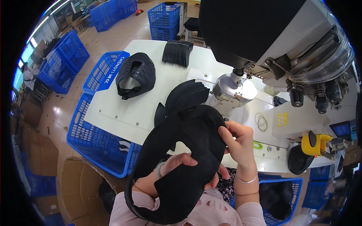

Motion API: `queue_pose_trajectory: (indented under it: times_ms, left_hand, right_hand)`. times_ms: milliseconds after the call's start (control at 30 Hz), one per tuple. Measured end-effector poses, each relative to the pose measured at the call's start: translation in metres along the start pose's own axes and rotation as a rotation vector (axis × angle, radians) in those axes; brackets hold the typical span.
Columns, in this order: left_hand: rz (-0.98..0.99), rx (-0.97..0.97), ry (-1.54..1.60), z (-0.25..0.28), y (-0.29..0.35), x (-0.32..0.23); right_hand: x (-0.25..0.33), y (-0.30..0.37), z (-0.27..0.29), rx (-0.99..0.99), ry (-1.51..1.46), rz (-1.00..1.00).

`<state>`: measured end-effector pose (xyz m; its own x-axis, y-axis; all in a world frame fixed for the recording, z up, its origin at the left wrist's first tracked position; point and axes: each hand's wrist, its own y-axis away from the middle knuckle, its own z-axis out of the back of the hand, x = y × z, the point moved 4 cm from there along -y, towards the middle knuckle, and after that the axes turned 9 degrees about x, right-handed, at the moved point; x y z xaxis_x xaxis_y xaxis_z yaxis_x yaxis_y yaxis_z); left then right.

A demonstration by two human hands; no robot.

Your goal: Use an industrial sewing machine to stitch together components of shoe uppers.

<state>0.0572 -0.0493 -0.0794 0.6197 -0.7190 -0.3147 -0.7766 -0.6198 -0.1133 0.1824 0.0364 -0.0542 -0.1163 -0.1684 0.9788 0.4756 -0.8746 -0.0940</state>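
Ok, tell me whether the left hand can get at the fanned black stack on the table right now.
Probably not directly: the left hand holds the large black piece, which in this view spreads between it and the fanned black stack, though the stack's far end looks uncovered.

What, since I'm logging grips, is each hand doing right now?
Left hand: holding the black curved fabric piece, partly hidden behind it.
Right hand: closed on its right edge.

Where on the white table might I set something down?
The white table is bare between the hollow black piece and the ruler marks; a smaller patch lies right of the upper stack. It's crowded around the held cloth, fanned pile and sewing machine.
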Motion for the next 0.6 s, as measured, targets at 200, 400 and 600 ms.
queue_pose_trajectory:
  times_ms: [200,400,600]
  left_hand:
    - [0.025,-0.031,-0.005,-0.0027,0.0020,0.0004]
    - [0.005,-0.071,0.029,-0.0064,0.0019,0.0011]
    - [0.026,-0.041,0.056,-0.0016,0.0005,0.0006]
  right_hand:
    - [0.0020,0.0014,0.0002,-0.006,0.066,0.023]
    - [0.0026,0.0017,-0.0001,-0.008,0.080,0.044]
    - [0.0026,-0.0007,0.0001,-0.012,0.098,0.034]
